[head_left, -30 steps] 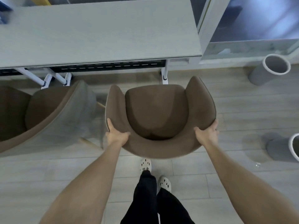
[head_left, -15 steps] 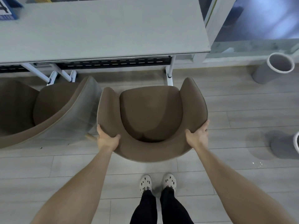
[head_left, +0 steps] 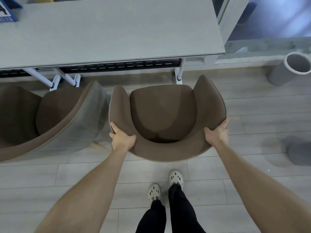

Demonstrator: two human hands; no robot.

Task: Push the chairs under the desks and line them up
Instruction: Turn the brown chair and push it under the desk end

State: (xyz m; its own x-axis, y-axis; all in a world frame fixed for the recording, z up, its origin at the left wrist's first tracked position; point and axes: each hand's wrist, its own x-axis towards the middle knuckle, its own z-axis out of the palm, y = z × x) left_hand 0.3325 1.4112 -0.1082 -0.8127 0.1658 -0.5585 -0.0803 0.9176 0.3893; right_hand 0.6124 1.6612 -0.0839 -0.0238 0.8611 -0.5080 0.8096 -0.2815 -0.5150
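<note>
A brown tub chair (head_left: 163,113) stands on the floor just in front of the grey desk (head_left: 107,31), its seat facing the desk's right end. My left hand (head_left: 122,137) grips the left side of its curved backrest. My right hand (head_left: 217,133) grips the right side of the backrest. A second brown chair (head_left: 55,118) stands to the left, turned at an angle, its side almost touching the first chair. The front edges of both chairs lie close to the desk's white legs (head_left: 179,74).
A grey cylindrical bin (head_left: 289,68) stands on the floor at the right, another grey object (head_left: 299,153) lies lower right. A blue sign (head_left: 6,10) sits on the desk's far left. A glass partition frame (head_left: 235,15) rises beyond the desk's right end. My feet (head_left: 165,185) stand behind the chair.
The chair held in both hands has shifted left, closer to the second chair and slightly toward the desk. My feet have stepped apart and forward. Both grips are unchanged.
</note>
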